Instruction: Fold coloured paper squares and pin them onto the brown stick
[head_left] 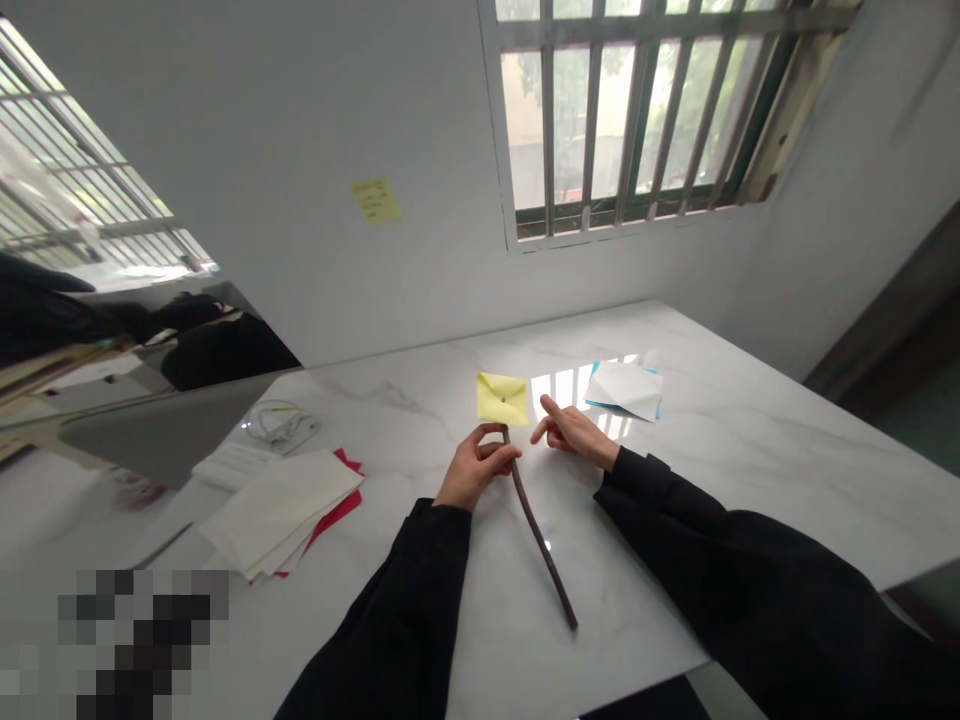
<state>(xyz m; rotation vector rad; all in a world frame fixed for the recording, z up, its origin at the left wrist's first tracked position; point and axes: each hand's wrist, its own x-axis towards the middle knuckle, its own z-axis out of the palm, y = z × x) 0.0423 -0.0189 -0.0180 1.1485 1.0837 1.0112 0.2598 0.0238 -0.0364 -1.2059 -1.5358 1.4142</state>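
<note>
A thin brown stick [541, 548] slants over the marble-patterned table [420, 640], its upper end at a yellow folded paper pinwheel [491, 408] with a small dark dot at its centre. Near that top end, my left hand [474, 466] pinches the stick between thumb and fingers. Just right of the pinwheel is my right hand [568, 430], holding nothing, its thumb and index finger stretched apart and the other fingers curled. A gap separates it from the paper.
White and red paper sheets [289, 510] lie on the left, with a coiled white cable [281, 425] behind them. White and blue sheets [626, 388] rest at the back right. A yellow sticky note [376, 201] is on the wall, left of a barred window [637, 120].
</note>
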